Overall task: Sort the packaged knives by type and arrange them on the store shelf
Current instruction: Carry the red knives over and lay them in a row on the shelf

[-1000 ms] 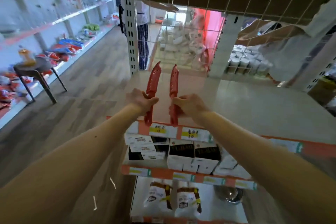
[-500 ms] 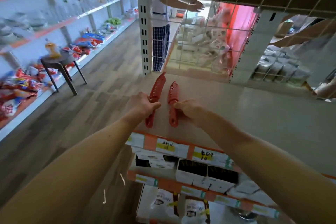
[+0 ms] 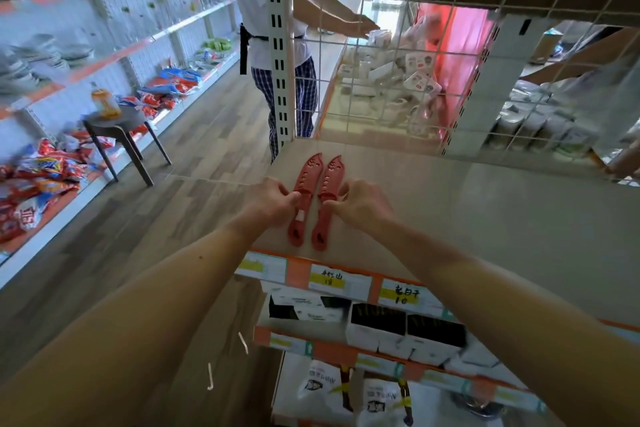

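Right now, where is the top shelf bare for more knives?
Wide bare shelf right of the right knife, back to the wire grid. Only a thin strip between the left knife and the shelf's left edge. Crowded where left hand and right hand pinch the knives.

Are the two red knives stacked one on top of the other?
No, the left knife and right knife lie side by side on the shelf.

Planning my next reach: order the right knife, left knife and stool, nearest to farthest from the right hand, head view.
1. Right knife, touching the right hand.
2. Left knife, just left of it.
3. Stool, far left, on the floor.
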